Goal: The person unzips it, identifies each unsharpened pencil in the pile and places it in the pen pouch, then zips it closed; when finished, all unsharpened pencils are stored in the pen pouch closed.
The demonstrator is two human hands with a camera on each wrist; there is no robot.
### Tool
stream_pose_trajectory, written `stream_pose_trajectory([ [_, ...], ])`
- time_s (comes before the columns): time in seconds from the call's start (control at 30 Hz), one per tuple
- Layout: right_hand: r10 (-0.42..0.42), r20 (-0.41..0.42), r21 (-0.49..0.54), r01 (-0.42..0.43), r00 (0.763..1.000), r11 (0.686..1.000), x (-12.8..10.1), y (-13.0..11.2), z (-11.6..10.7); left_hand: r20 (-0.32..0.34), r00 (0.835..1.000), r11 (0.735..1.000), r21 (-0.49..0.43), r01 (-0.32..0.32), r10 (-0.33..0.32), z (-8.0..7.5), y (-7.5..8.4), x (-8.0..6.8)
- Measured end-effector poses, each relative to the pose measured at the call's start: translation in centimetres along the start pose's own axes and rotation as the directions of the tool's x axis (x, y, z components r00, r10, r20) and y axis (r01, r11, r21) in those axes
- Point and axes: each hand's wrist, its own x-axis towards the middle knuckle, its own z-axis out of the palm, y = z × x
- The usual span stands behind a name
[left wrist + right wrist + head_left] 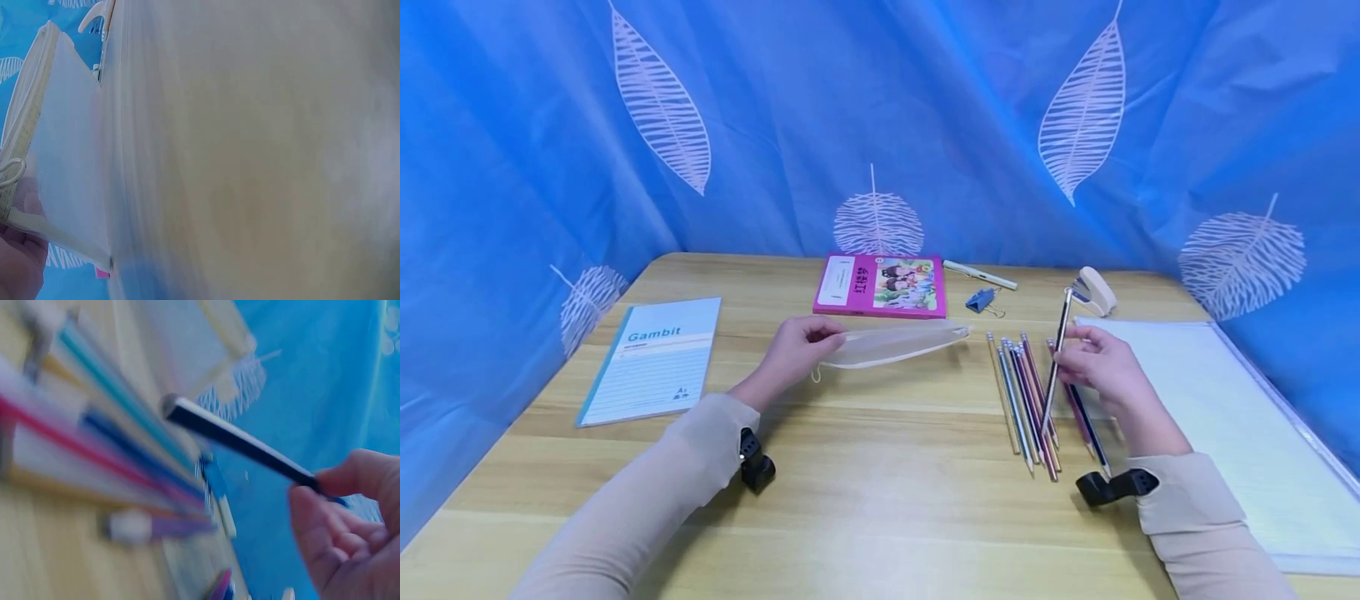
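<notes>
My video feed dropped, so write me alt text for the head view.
A person's right hand holds a pencil over a group of pencils lying on a wooden table, while the left hand holds a pale, translucent pouch. Behind these lie a pink book, a pen and a blue binder clip; a notebook lies at left.

Forward-down head view (wrist views closer)

"Gambit" stands in teal letters across the white, teal-spined paper notebook; in its lower corner is an "A" beside a digit too small to tell. The pink rectangular book with an illustrated cover bears 3 Chinese characters, "红楼梦". Finer print on both is illegible.
</notes>
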Motion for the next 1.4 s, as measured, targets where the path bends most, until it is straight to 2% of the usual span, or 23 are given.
stream_pose_trajectory([
  [0.07,-0.054,-0.042,0.198,0.062,0.998,0.978,0.0,-0.5,0.9,0.006,1.000,1.000,-0.014,0.011,-0.011,0.0,0.1,0.0],
  [0.1,-0.085,-0.066,0.284,0.101,0.994,0.953,0.0,-0.9,1.5,0.008,1.000,1.000,-0.021,0.017,-0.016,0.1,0.2,0.0],
  [0.17,-0.157,-0.105,0.432,0.187,0.982,0.882,-0.2,-1.6,2.8,0.013,1.000,1.000,-0.025,0.018,-0.018,0.1,0.4,0.0],
  [0.23,-0.220,-0.141,0.505,0.261,0.965,0.823,-0.3,-2.5,4.3,0.016,1.000,0.999,-0.037,0.018,-0.018,0.2,0.6,0.0],
  [0.3,-0.264,-0.185,0.535,0.322,0.947,0.781,-0.3,-3.3,5.8,0.017,1.000,0.999,-0.040,0.017,-0.016,0.4,0.7,0.1],
  [0.33,-0.273,-0.207,0.544,0.343,0.939,0.766,-0.2,-3.6,6.5,0.016,1.000,0.999,-0.041,0.014,-0.013,0.4,0.7,0.1],
  [0.43,-0.261,-0.277,0.549,0.376,0.925,0.747,0.1,-4.0,8.4,0.008,1.000,0.999,-0.048,0.002,-0.002,0.8,0.9,0.2],
  [0.53,-0.227,-0.324,0.539,0.376,0.919,0.753,0.6,-3.8,10.1,0.000,1.000,0.999,-0.049,-0.007,0.007,1.1,0.9,0.1],
  [0.63,-0.174,-0.340,0.526,0.340,0.924,0.780,0.9,-3.2,11.5,-0.007,1.000,0.999,-0.054,-0.009,0.009,1.3,1.2,-0.1],
  [0.77,-0.108,-0.324,0.529,0.274,0.940,0.803,0.9,-2.8,13.4,-0.027,1.000,0.997,-0.083,-0.003,0.001,1.8,1.5,-0.3],
  [0.87,-0.092,-0.311,0.528,0.253,0.946,0.811,0.9,-2.7,14.6,-0.034,0.999,0.995,-0.099,-0.007,0.004,2.2,1.5,-0.4],
  [1.0,-0.104,-0.293,0.515,0.248,0.950,0.821,1.0,-2.6,15.5,-0.036,0.999,0.994,-0.107,-0.015,0.011,2.6,1.7,-0.6],
  [1.23,-0.187,-0.257,0.459,0.290,0.948,0.840,0.7,-2.5,16.4,-0.046,0.999,0.993,-0.120,-0.010,0.005,2.8,2.0,-0.8],
  [1.4,-0.191,-0.223,0.453,0.276,0.956,0.848,0.6,-2.5,17.0,-0.035,0.999,0.990,-0.141,-0.013,0.008,2.9,2.3,-0.9],
])
